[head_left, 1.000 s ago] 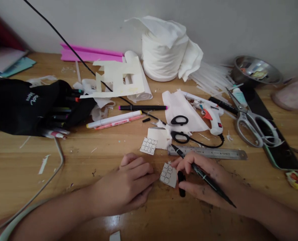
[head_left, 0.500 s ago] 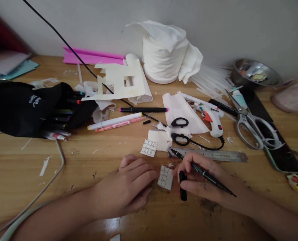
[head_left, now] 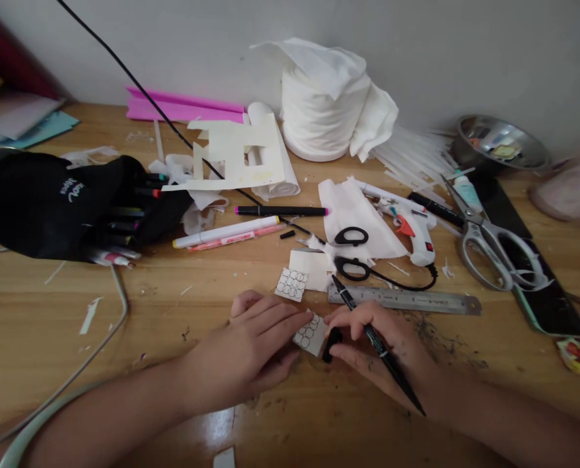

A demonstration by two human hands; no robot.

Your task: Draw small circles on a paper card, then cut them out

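My right hand (head_left: pixel 382 344) holds a slim black pen (head_left: pixel 390 361), its tip pointing up and left, and pinches a black cap (head_left: pixel 331 344) between thumb and fingers. A small white card (head_left: pixel 310 334) with drawn circles lies between my hands; my right fingertips are at its right edge. My left hand (head_left: pixel 255 344) rests on the table with fingers spread a little, its index fingertip on the card's top edge. Another card with circles (head_left: pixel 292 285) lies just beyond, beside a blank cream piece (head_left: pixel 313 268). A steel ruler (head_left: pixel 407 299) lies beyond my right hand.
Black-handled scissors (head_left: pixel 351 236), a white glue gun (head_left: pixel 421 244) and large grey scissors (head_left: pixel 485 250) lie beyond the ruler. Markers (head_left: pixel 280 211) and a black pen case (head_left: pixel 51 208) are at the left. A white roll (head_left: pixel 322 110) and metal bowl (head_left: pixel 499 140) stand behind.
The small card has shifted left and turned, now meeting my left fingertip. My right hand has moved left with the pen and cap, and the pen is steeper.
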